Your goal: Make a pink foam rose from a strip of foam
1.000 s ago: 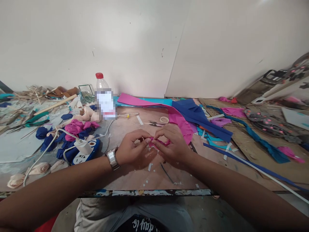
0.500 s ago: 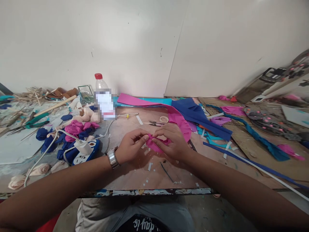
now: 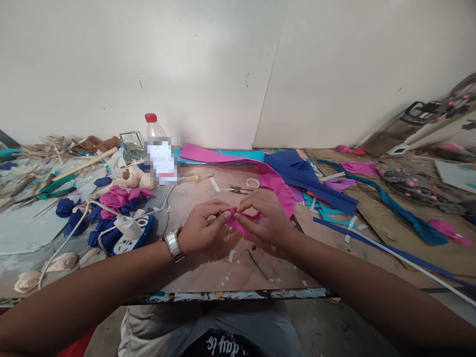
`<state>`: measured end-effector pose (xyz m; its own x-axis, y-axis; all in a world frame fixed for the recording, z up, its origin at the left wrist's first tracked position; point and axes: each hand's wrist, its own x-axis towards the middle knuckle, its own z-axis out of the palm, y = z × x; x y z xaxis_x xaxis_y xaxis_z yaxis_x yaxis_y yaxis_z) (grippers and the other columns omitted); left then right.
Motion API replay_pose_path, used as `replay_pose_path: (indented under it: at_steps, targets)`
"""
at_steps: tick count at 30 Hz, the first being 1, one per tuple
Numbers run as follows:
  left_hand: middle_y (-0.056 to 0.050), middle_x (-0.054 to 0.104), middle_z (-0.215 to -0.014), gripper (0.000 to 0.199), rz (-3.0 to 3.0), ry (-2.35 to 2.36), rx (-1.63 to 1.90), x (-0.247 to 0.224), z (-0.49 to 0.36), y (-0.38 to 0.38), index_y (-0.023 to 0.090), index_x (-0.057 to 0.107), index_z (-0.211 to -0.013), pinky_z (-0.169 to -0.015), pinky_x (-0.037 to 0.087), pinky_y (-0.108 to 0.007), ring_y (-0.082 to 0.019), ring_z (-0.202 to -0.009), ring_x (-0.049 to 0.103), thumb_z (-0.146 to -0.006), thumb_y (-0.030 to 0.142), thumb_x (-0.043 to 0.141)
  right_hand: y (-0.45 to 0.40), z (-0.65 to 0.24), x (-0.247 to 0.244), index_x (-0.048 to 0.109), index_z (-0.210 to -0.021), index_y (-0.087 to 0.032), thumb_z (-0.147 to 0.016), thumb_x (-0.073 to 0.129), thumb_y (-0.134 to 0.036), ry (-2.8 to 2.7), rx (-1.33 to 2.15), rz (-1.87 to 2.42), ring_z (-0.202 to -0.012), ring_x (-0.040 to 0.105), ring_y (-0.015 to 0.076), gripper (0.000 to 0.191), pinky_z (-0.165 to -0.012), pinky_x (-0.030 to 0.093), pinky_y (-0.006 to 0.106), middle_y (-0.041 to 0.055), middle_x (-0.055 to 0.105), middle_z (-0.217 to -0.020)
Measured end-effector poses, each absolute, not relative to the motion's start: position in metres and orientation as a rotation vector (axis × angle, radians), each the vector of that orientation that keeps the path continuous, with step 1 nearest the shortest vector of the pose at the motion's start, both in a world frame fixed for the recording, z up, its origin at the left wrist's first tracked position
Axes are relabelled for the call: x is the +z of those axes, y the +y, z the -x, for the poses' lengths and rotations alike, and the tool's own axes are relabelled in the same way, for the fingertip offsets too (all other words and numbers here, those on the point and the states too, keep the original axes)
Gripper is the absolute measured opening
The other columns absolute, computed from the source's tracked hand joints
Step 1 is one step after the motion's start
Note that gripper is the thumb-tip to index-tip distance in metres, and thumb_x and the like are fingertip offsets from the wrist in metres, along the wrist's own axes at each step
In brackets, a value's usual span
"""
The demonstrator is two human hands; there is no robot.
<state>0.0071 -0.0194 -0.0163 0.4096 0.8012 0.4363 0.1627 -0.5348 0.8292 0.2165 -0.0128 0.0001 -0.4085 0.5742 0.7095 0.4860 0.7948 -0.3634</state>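
A long pink fabric strip point(image 3: 277, 191) curves from the back of the table round to the front, where its end is bunched between my hands. My left hand point(image 3: 206, 223), with a metal watch at the wrist, pinches the gathered tip between thumb and fingers. From the other side my right hand point(image 3: 262, 218) grips the same strip, thumb and forefinger close to the left fingertips. The gathered part looks like a small rolled knot; my fingers partly cover it. Just behind the hands lie a roll of tape point(image 3: 253, 183) and small scissors point(image 3: 241, 190).
On the left are a blue-and-white power strip point(image 3: 130, 240) with a white cable, pink and blue fabric rosettes point(image 3: 113, 198), green-handled pliers point(image 3: 57, 188) and a red-capped bottle point(image 3: 154, 126). Dark blue fabric point(image 3: 308, 178) and cardboard point(image 3: 390, 238) lie to the right. A wall stands behind.
My left fingers have shifted slightly around the gathered pink tip, which looks more tightly rolled. Both hands stay in nearly the same place.
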Motion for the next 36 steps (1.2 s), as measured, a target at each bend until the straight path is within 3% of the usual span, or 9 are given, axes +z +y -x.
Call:
replay_pose_path:
  at_steps: [11,18,25,36]
  targets:
    - [-0.011,0.074,-0.115,0.034,-2.062,0.717,1.065,-0.0147,-0.0072,-0.0199,0.018,0.077,-0.109,-0.099,0.051,-0.036,-0.022,-0.108,0.067,-0.105,0.031,0.046,-0.0106,-0.2182,-0.0051,0.07,-0.092,-0.023,-0.088,0.079,-0.035,-2.091,0.11,0.781,-0.084,0.066,0.0196,0.015,-0.081,0.049,0.036,0.0014,0.074,-0.086]
    - [-0.011,0.073,-0.12,0.034,-2.048,0.698,1.059,-0.0154,-0.0083,-0.0195,0.02,0.076,-0.115,-0.102,0.051,-0.037,-0.022,-0.112,0.065,-0.105,0.032,0.046,-0.0112,-0.2173,-0.0018,0.075,-0.095,-0.025,-0.092,0.074,-0.03,-2.107,0.067,0.675,-0.084,0.066,0.0184,0.006,-0.08,0.051,0.035,0.0026,0.073,-0.089]
    - [-0.01,0.073,-0.106,0.024,-1.958,0.876,1.137,-0.0212,-0.0074,-0.0167,0.017,0.075,-0.106,-0.086,0.054,-0.033,-0.02,-0.095,0.067,-0.097,0.035,0.062,-0.0108,-0.2171,0.0005,0.072,-0.092,-0.023,-0.092,0.074,-0.028,-2.115,0.072,0.717,-0.085,0.067,0.0193,0.005,-0.084,0.049,0.035,0.0024,0.076,-0.087]
    - [-0.008,0.073,-0.101,0.026,-1.818,0.906,1.097,-0.0227,-0.0094,-0.0169,0.017,0.072,-0.103,-0.086,0.052,-0.032,-0.019,-0.093,0.067,-0.099,0.038,0.058,-0.0107,-0.2181,-0.0021,0.07,-0.087,-0.022,-0.092,0.075,-0.032,-2.111,0.116,0.789,-0.077,0.064,0.0184,0.013,-0.081,0.044,0.035,0.0002,0.071,-0.077]
